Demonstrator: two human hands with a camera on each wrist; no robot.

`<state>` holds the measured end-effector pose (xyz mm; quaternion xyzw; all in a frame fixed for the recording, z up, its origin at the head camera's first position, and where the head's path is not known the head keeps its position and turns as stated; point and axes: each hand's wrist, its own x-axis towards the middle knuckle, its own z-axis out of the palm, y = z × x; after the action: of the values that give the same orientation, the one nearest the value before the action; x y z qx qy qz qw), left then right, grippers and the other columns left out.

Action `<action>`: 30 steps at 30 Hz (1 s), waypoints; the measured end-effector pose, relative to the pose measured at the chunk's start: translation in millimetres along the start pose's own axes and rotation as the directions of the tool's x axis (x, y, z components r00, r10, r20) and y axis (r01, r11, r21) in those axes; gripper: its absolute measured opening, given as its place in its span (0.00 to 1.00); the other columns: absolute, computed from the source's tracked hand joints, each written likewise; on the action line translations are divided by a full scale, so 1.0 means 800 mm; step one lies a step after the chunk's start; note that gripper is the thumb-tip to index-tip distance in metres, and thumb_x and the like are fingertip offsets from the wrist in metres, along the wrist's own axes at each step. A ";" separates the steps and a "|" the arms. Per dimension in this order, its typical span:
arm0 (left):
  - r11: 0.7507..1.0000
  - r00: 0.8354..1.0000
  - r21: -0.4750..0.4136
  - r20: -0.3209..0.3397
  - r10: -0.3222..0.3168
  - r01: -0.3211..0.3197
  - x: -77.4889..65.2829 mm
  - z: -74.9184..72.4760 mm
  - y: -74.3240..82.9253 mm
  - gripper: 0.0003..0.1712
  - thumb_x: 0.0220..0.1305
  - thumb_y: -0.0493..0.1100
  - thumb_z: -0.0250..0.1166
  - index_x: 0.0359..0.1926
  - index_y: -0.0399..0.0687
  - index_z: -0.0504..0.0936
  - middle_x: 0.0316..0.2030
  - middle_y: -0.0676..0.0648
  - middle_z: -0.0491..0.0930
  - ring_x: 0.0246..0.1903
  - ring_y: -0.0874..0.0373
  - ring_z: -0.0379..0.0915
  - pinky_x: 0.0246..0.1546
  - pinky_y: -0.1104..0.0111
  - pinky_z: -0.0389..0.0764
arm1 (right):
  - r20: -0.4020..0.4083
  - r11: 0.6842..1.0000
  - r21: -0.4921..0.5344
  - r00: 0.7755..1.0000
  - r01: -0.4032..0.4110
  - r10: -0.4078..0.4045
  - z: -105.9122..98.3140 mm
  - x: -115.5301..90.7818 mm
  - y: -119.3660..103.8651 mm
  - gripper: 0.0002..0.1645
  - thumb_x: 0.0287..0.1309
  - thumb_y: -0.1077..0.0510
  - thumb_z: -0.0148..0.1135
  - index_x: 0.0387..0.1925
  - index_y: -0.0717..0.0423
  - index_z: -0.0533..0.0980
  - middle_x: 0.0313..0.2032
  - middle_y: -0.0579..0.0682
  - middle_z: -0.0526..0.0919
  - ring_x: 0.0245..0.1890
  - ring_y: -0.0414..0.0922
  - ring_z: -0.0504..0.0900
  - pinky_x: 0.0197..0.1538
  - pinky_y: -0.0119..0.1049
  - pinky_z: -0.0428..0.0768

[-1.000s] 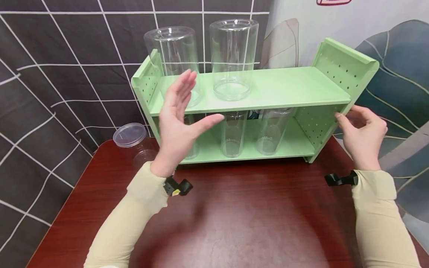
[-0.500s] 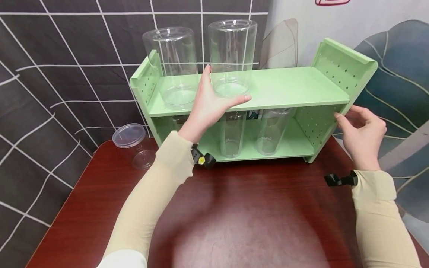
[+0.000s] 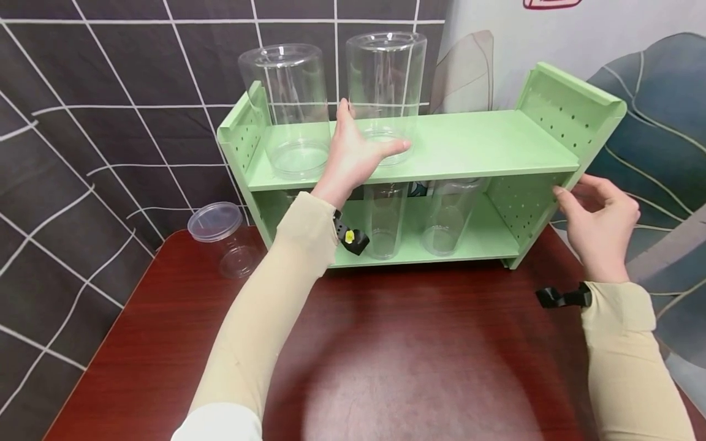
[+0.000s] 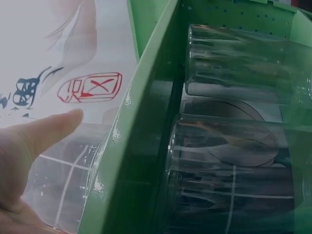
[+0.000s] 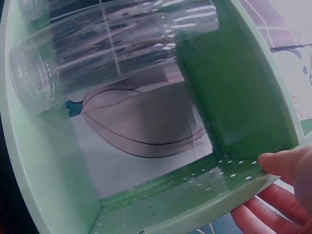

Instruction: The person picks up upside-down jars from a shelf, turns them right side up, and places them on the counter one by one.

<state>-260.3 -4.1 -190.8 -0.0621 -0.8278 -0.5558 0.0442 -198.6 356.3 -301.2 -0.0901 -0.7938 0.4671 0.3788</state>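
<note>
A light green two-tier rack (image 3: 496, 144) stands on the table. On its upper tier are two tall clear plastic jars, the left jar (image 3: 287, 104) and the right jar (image 3: 387, 73). My left hand (image 3: 355, 156) reaches round the right jar, fingers at its left side and thumb across its front; the jar still rests on the shelf. In the left wrist view the thumb (image 4: 48, 131) overlaps that jar's wall. My right hand (image 3: 601, 223) pinches the front edge of the rack's right side panel, thumb inside and fingers outside, as the right wrist view shows.
On the lower tier stand slimmer clear jars, a middle jar (image 3: 384, 223) and a right jar (image 3: 449, 217); my left arm covers the lower left part. A lidded clear jar (image 3: 216, 222) stands left of the rack on the red-brown table (image 3: 419, 355). Behind hangs a dark gridded cloth (image 3: 138, 73).
My left hand has moved right and forward from in front of the left upper jar to the right upper jar. My right hand keeps its hold on the rack.
</note>
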 end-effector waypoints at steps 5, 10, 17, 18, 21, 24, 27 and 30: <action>0.996 0.999 0.087 -0.027 0.027 -0.024 -0.001 0.003 0.000 0.74 0.51 0.54 0.82 0.81 0.51 0.35 0.77 0.54 0.52 0.73 0.60 0.51 0.69 0.73 0.58 | -0.003 1.000 -0.001 1.000 -0.001 0.001 0.000 0.000 0.001 0.19 0.59 0.60 0.73 0.54 0.52 0.86 0.34 0.31 0.83 0.31 0.29 0.81 0.38 0.18 0.75; 0.992 0.998 0.116 -0.038 0.048 -0.044 -0.002 0.004 -0.001 0.73 0.51 0.55 0.81 0.81 0.51 0.37 0.76 0.54 0.54 0.73 0.60 0.52 0.70 0.72 0.58 | -0.007 1.000 -0.006 1.000 0.003 -0.003 0.001 0.000 0.002 0.19 0.60 0.59 0.73 0.54 0.51 0.86 0.34 0.30 0.83 0.32 0.29 0.81 0.38 0.19 0.74; 0.993 0.997 0.093 -0.043 0.071 -0.066 -0.004 0.006 -0.004 0.71 0.50 0.55 0.82 0.81 0.53 0.41 0.76 0.56 0.56 0.72 0.61 0.53 0.69 0.72 0.59 | -0.017 1.000 -0.003 1.000 0.007 -0.008 0.001 0.000 0.002 0.19 0.59 0.59 0.73 0.54 0.51 0.86 0.34 0.30 0.83 0.32 0.29 0.81 0.38 0.19 0.74; 0.994 0.996 0.082 -0.045 0.074 -0.071 -0.005 0.006 -0.004 0.71 0.50 0.55 0.82 0.81 0.53 0.41 0.75 0.56 0.56 0.72 0.61 0.53 0.69 0.72 0.59 | -0.018 1.000 -0.003 1.000 0.009 -0.009 0.001 0.000 0.002 0.19 0.59 0.59 0.73 0.53 0.51 0.86 0.34 0.30 0.83 0.32 0.29 0.81 0.38 0.19 0.74; 0.996 0.995 0.045 -0.054 0.084 -0.082 -0.006 0.006 -0.006 0.71 0.49 0.55 0.83 0.81 0.54 0.43 0.75 0.56 0.57 0.71 0.61 0.55 0.68 0.72 0.61 | -0.014 1.000 -0.006 1.000 0.010 -0.010 0.001 0.000 0.002 0.19 0.60 0.59 0.73 0.54 0.51 0.86 0.34 0.30 0.83 0.32 0.29 0.81 0.38 0.19 0.74; 0.995 0.993 0.008 -0.058 0.098 -0.098 -0.008 0.006 -0.008 0.70 0.49 0.56 0.83 0.81 0.54 0.44 0.74 0.56 0.58 0.71 0.61 0.57 0.66 0.72 0.64 | -0.013 1.000 -0.010 1.000 0.008 -0.008 0.002 -0.001 0.002 0.19 0.60 0.59 0.73 0.54 0.51 0.86 0.34 0.30 0.83 0.32 0.29 0.81 0.38 0.18 0.74; 0.993 0.992 -0.017 -0.053 0.115 -0.116 -0.011 0.005 -0.009 0.70 0.49 0.56 0.83 0.81 0.54 0.44 0.73 0.56 0.59 0.70 0.61 0.57 0.65 0.71 0.66 | -0.014 1.000 -0.017 1.000 0.005 -0.005 0.002 -0.001 0.003 0.19 0.60 0.58 0.73 0.54 0.50 0.86 0.35 0.29 0.83 0.33 0.29 0.81 0.38 0.18 0.74; 0.990 0.990 -0.028 -0.048 0.135 -0.137 -0.016 0.003 -0.009 0.70 0.49 0.56 0.82 0.81 0.54 0.45 0.72 0.56 0.60 0.70 0.62 0.57 0.64 0.71 0.67 | -0.016 1.000 -0.017 1.000 0.009 -0.010 0.001 0.000 0.003 0.19 0.60 0.58 0.73 0.54 0.50 0.86 0.35 0.29 0.83 0.33 0.29 0.81 0.38 0.19 0.74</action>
<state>-249.1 -5.0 -200.3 -0.1063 -0.8115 -0.5658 0.1002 -199.7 356.8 -303.9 -0.0934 -0.7951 0.4578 0.3866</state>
